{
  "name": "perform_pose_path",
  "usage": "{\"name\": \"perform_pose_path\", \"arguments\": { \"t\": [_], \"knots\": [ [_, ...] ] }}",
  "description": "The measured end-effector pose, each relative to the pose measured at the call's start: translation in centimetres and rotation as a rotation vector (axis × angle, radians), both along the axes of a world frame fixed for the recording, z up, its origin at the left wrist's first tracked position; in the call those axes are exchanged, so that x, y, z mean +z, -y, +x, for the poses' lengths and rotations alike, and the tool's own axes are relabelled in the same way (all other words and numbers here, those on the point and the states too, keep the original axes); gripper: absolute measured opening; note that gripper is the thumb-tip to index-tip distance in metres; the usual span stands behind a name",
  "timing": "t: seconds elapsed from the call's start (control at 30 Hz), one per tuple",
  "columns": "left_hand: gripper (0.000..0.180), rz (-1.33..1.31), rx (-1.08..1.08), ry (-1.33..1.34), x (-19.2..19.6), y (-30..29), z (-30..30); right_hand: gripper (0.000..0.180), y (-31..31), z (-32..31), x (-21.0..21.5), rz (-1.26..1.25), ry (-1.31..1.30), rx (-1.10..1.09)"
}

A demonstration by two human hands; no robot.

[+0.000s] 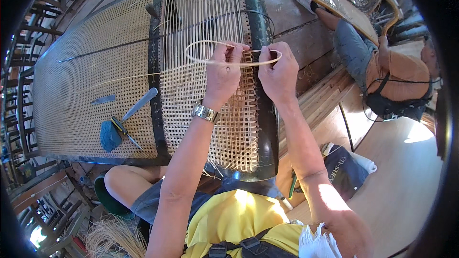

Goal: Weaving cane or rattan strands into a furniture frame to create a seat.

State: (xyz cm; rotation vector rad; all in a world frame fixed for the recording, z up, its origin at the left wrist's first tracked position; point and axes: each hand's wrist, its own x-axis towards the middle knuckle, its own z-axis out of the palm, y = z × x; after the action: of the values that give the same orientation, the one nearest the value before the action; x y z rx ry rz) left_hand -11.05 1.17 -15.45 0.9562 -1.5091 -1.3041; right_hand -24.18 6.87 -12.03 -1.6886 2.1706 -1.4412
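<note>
My left hand (224,77), a metal watch (205,112) at its wrist, is closed on a thin cane strand (197,42). My right hand (279,72) pinches the same strand at the dark frame's right rail (268,114). The strand bends in a long loop around and between both hands. Below them lies the woven cane panel (186,110), with an open lattice in its near part. Long parallel strands (205,9) cross its far part without the lattice. From the panel's left side a loose strand end (114,80) trails out over the neighbouring panel.
On the finished-looking cane panel (71,114) at left lie a knife (139,105), a flat blade (103,99), a pointed tool (125,131) and a blue bundle (111,136). Loose cane fibres (114,239) sit at lower left. Another person (389,79) sits at right, near a curved-frame cane piece (330,0).
</note>
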Motion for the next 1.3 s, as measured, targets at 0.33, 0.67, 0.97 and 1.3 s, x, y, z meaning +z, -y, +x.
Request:
{"name": "perform_pose_path", "arguments": {
  "t": [0.33, 0.67, 0.97, 1.3],
  "knots": [
    [0.015, 0.015, 0.038, -0.037, -0.5, 0.1, 0.0, 0.013, -0.2, 0.0, 0.5, -0.022, -0.191, -0.006],
    [0.014, 0.06, -0.042, -0.061, 0.1, 0.0, 0.0, 0.011, -0.4, -0.2, 1.6, 0.069, -0.122, -0.01],
    [0.014, 0.071, -0.052, -0.006, -0.4, 0.1, 0.5, 0.01, -0.1, 0.3, 0.3, 0.034, -0.122, -0.02],
    [0.017, 0.072, 0.015, -0.166, -0.6, -0.2, -0.2, 0.015, 0.6, 0.9, -0.6, 0.16, -0.019, -0.105]
  ]
}}
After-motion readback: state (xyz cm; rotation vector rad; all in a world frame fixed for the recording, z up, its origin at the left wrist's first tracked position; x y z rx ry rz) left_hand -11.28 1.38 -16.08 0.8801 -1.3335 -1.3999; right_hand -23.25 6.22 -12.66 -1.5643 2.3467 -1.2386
